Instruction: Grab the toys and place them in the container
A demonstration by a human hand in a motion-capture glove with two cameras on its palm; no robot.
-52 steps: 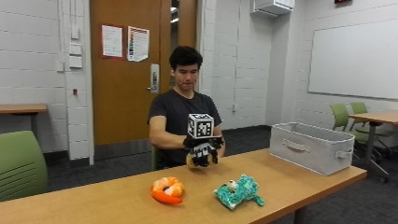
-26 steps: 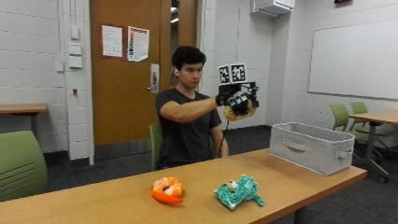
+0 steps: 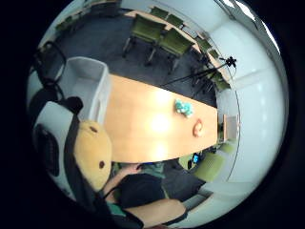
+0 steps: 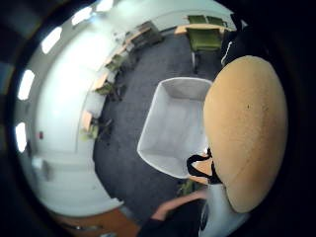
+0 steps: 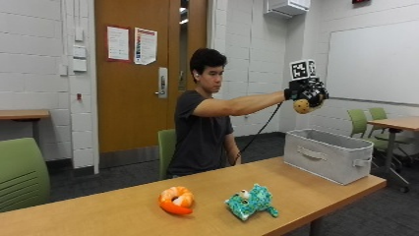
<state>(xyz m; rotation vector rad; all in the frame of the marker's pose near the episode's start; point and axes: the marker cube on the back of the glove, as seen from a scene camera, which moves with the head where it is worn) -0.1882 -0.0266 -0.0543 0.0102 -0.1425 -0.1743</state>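
Observation:
High above the grey fabric container (image 5: 331, 155), my gloved right hand (image 5: 306, 93) grips a tan plush toy (image 5: 302, 105) at arm's length. The toy fills much of the thumb side palm view (image 4: 247, 131) and shows beside the glove in the little finger side palm view (image 3: 92, 153). Below the palm the container (image 4: 174, 126) stands open and looks empty. An orange plush toy (image 5: 175, 200) and a teal frog plush (image 5: 249, 201) lie on the wooden table (image 5: 131, 211), well to the left of the container. From the palm they appear as small shapes, the frog (image 3: 183, 108) and the orange toy (image 3: 197, 127).
The container stands at the right end of the table, near its edge. Green chairs (image 5: 23, 172) and another table (image 5: 393, 124) stand around the room. A camera tripod (image 3: 209, 72) stands across the table. The person's bare hand (image 5: 237, 159) hangs at the table's far edge.
My hand has risen from just above the table and swung right with the tan toy, ending high over the container. The orange and teal toys have not moved.

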